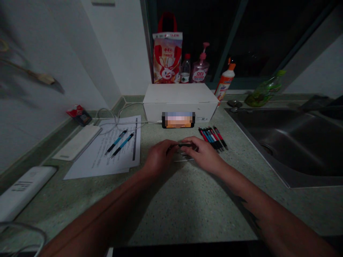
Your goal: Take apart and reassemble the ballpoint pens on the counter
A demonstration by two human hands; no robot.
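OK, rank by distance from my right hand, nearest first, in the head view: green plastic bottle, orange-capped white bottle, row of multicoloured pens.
1. Row of multicoloured pens, beside the right hand.
2. Orange-capped white bottle, beside the white box.
3. Green plastic bottle, behind the steel sink.

Matt paper sheets (91,160), metal sink (308,139), plastic pens (212,137)

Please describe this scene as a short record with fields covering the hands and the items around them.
Left hand: on a slim dark object
Right hand: on the same object
Near right hand: row of pens
On paper: two blue-and-black pens
Beyond hands: phone, in front of white box
Far right: metal sink
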